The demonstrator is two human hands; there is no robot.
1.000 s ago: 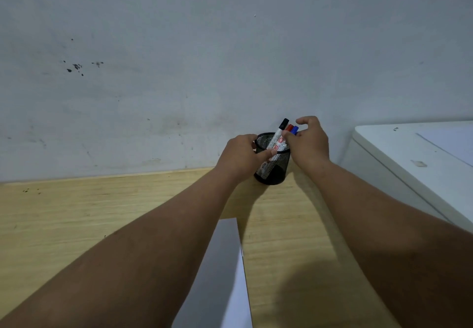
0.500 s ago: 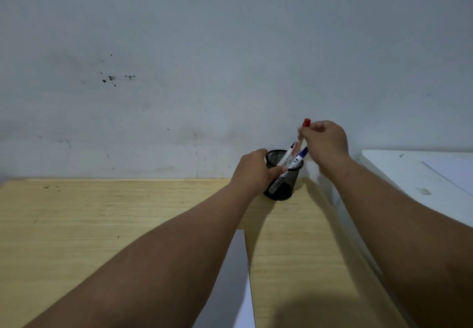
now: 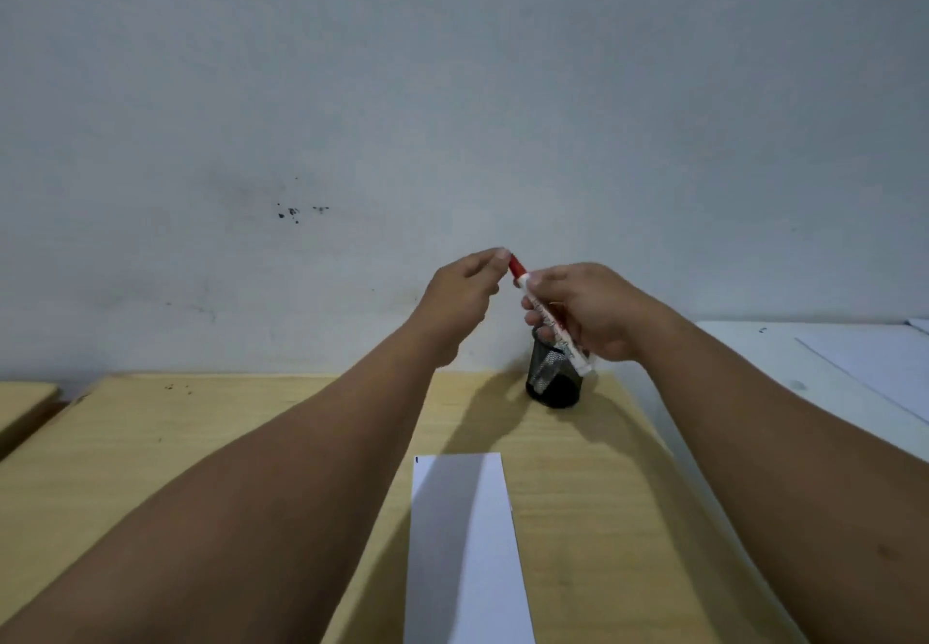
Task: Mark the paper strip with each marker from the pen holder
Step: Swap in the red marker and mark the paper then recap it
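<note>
- The right hand (image 3: 590, 314) is curled around the white barrel of a red-capped whiteboard marker (image 3: 550, 320), which is raised in the air above the holder and tilted, cap end up and to the left, blunt end down and to the right.
- The left hand (image 3: 460, 299) has thumb and forefinger pinched on the red cap (image 3: 516, 266) at the marker's upper tip, the other fingers folded loosely under the palm.
- The cap sits flush against the barrel, though at this size I cannot tell whether it is loosened.
- The black wire-mesh cylindrical pen holder (image 3: 555, 382) stands upright on the light wooden desk (image 3: 251, 432), close to the wall and just below the right hand, which hides its rim.
- Through the mesh a pale marker barrel shows leaning inside; how many markers it holds is not clear.
- The long white paper strip (image 3: 465, 548) lies flat on the desk nearer the person, between the two forearms, well apart from the holder and running off the bottom edge of the view.
- A tiny dark mark (image 3: 416, 460) sits at the strip's far left corner.
- A white surface (image 3: 784, 362) adjoins the desk on the right, with a pale sheet (image 3: 874, 367) lying on it.
- The grey-white wall (image 3: 452, 115) behind carries a few dark specks (image 3: 294, 212).
</note>
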